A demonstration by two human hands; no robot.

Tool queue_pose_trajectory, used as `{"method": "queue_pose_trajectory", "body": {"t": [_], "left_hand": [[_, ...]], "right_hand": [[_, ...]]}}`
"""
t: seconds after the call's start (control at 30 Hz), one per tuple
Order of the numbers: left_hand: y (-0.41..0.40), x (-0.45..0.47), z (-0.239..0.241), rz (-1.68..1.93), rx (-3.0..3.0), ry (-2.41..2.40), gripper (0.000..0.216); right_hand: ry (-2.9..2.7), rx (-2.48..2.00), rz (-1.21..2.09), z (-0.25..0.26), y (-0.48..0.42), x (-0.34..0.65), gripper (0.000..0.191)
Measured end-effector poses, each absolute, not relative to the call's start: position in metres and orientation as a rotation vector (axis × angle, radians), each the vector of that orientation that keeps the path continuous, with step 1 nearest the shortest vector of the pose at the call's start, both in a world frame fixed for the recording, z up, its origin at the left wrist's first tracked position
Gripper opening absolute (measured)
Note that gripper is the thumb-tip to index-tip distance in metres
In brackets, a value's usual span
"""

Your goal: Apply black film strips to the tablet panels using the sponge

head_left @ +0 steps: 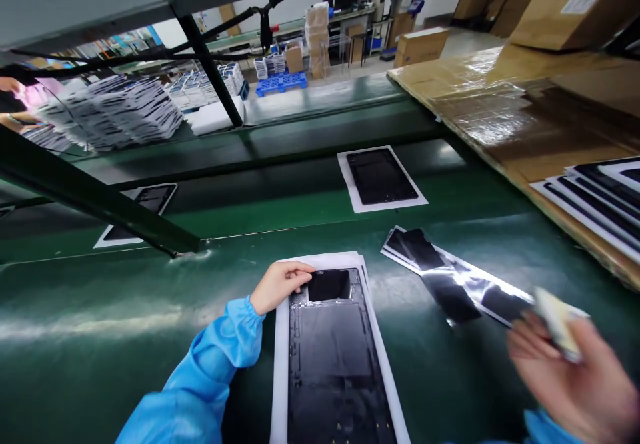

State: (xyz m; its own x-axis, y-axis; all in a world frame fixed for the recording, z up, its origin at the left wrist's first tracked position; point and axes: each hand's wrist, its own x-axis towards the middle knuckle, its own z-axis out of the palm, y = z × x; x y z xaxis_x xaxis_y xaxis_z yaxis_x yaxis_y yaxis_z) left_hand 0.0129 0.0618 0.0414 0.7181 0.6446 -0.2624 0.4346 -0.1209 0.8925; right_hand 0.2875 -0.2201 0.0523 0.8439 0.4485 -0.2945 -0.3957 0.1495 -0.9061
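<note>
A black flat panel (333, 357) lies on a white sheet (280, 364) on the green belt right in front of me. My left hand (280, 284), in a blue sleeve, rests on the panel's far left corner with its fingers curled against the edge. My right hand (565, 371) is blurred at the lower right and pinches a small pale piece (557, 321). Just beyond that hand lie strips of black and silvery film (450, 277).
Another black panel on a white sheet (381, 177) lies farther up the belt, a third (143, 207) at the left behind a dark metal frame bar (90, 197). Cardboard with stacked panels (595, 197) borders the right. Piles of parts (115, 111) and another person's arm (15, 121) are at far left.
</note>
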Motion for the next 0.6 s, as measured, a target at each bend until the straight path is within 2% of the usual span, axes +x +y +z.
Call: {"method": "queue_pose_trajectory", "body": {"t": [0.1,0.27,0.43,0.6], "left_hand": [[0.064,0.012,0.039,0.203,1.737,0.858,0.033],[0.065,0.011,0.035,0.173,1.743,0.851,0.035],[0.065,0.012,0.030,0.166,1.726,0.851,0.033],[0.065,0.011,0.029,0.166,1.723,0.859,0.029]], "right_hand": [[-0.064,-1.169,0.742,0.059,-0.170,0.235,0.044],[-0.348,-1.371,0.800,0.044,-0.118,0.190,0.041],[-0.546,-1.561,0.799,0.033,-0.097,0.180,0.049],[-0.660,-1.580,0.675,0.022,-0.096,0.176,0.039]]}}
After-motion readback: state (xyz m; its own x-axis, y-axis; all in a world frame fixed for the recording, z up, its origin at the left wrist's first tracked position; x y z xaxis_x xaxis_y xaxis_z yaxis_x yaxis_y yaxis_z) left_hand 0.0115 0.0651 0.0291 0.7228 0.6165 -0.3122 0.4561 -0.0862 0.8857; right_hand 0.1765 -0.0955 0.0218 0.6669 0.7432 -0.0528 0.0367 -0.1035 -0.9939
